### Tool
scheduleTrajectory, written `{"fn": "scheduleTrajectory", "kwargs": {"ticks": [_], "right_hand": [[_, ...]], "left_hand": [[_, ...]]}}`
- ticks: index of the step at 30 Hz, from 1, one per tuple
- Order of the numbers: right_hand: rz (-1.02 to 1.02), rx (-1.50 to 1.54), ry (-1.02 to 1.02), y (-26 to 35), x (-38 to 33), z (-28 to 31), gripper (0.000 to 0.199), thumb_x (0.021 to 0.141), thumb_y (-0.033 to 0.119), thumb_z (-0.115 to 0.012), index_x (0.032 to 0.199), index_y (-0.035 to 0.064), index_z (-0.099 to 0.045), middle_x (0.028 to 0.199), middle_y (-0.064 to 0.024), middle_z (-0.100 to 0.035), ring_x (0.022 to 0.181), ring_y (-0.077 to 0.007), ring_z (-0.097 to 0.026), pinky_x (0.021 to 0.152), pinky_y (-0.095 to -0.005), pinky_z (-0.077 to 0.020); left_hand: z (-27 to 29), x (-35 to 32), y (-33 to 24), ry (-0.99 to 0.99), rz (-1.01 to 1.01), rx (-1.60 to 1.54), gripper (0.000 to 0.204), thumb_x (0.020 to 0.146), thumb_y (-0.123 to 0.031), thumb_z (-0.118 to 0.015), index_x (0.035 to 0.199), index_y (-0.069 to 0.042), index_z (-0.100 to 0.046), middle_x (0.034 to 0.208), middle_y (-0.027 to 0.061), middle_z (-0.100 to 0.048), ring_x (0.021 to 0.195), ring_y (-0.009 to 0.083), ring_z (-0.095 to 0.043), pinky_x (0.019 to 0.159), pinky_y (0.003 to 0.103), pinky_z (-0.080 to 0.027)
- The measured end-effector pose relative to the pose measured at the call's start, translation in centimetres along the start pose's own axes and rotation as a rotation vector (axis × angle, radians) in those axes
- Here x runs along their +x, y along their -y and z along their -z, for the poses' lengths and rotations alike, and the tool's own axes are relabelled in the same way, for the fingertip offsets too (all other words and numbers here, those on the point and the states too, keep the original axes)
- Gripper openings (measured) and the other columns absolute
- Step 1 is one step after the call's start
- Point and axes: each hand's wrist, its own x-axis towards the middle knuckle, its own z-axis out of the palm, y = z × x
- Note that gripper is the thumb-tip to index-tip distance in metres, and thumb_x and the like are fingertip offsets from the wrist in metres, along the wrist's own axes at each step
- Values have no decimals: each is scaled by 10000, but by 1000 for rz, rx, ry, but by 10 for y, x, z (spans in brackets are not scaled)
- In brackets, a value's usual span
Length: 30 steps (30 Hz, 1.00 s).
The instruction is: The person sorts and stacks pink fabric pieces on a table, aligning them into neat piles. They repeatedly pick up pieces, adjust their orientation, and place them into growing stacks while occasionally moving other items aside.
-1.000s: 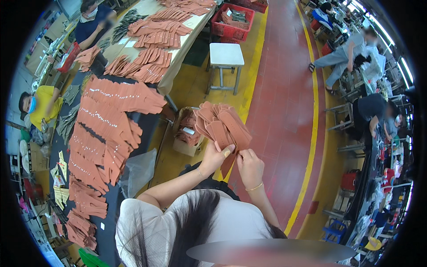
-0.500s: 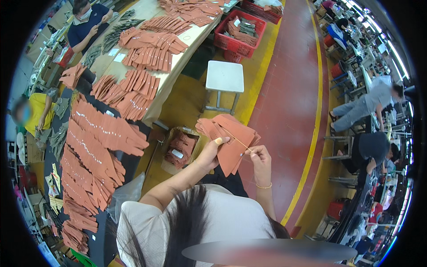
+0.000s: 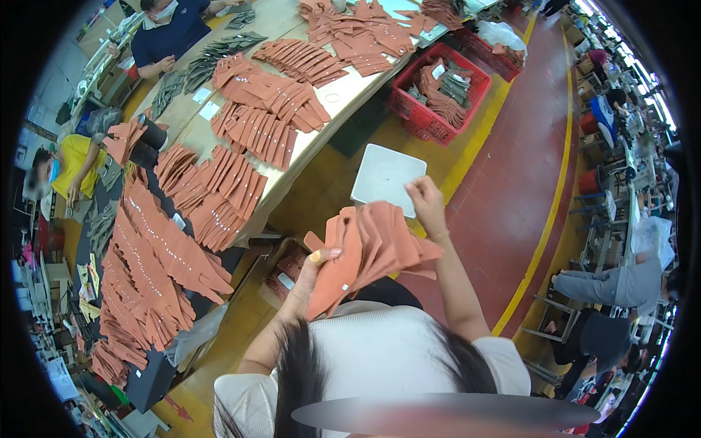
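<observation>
1. Orange-brown flat pieces make one bundle (image 3: 380, 241) in the middle of the frame, spread out like a fan.
2. The bundle looks light. The pieces seem thin and bendy, not easy to break, but they might slide apart.
3. The best place to hold it is probably where the pieces lie on top of each other, with a firm squeeze.
4. The left hand (image 3: 308, 276) is closed on the bundle's left side, thumb on top.
5. The right hand (image 3: 426, 200) is up near the bundle's right side, fingers bent in. I cannot tell if it holds anything.
6. Higher up, a white stool (image 3: 383, 171) shows behind the hands.
7. Upper left, more pieces (image 3: 272, 98) lie on a table (image 3: 354, 98); a red basket (image 3: 423, 128) is at upper right.
</observation>
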Motion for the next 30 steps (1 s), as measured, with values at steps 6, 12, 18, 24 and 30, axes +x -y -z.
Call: {"fn": "scheduleTrajectory", "kwargs": {"ticks": [6, 12, 18, 24, 30], "right_hand": [[-139, -104, 215, -84, 99, -106, 242, 935, 238, -679, 909, 9, -604, 745, -120, -657, 673, -230, -628, 641, -345, -495], [-108, -360, 349, -129, 148, -147, 249, 842, 233, -741, 809, 14, -626, 834, -169, -640, 787, -323, -655, 737, -417, -521], [-232, -449, 548, -138, 209, -154, 238, 828, 240, -756, 763, 46, -635, 764, -137, -699, 756, -309, -696, 729, -408, -543], [-236, -596, 717, -93, 307, -168, 176, 867, 160, -709, 767, 34, -635, 643, -86, -704, 574, -164, -701, 574, -313, -569], [-100, -629, 640, -65, 434, -195, 138, 886, 108, -646, 811, -8, -659, 635, -109, -697, 535, -162, -680, 519, -304, -544]], "left_hand": [[14, 46, -51, -154, -383, -95, 670, 835, -278, -654, 1422, -12, -472, 1289, 122, -621, 1084, 256, -645, 928, 384, -537], [10, 78, -160, -189, -96, -75, 580, 807, -138, -691, 1345, -16, -514, 1240, 133, -633, 1084, 273, -655, 953, 422, -549], [12, 99, -209, -239, -216, -288, 538, 823, -32, -670, 1333, 0, -505, 1210, 155, -634, 1058, 283, -667, 926, 415, -578], [30, 96, -227, -305, -378, -361, 520, 818, -48, -683, 1304, 20, -508, 1142, 159, -648, 1005, 292, -679, 894, 416, -589], [50, 108, -261, -444, -418, -411, 477, 825, -44, -673, 1268, 28, -514, 1121, 167, -651, 989, 292, -685, 862, 415, -597]]}}
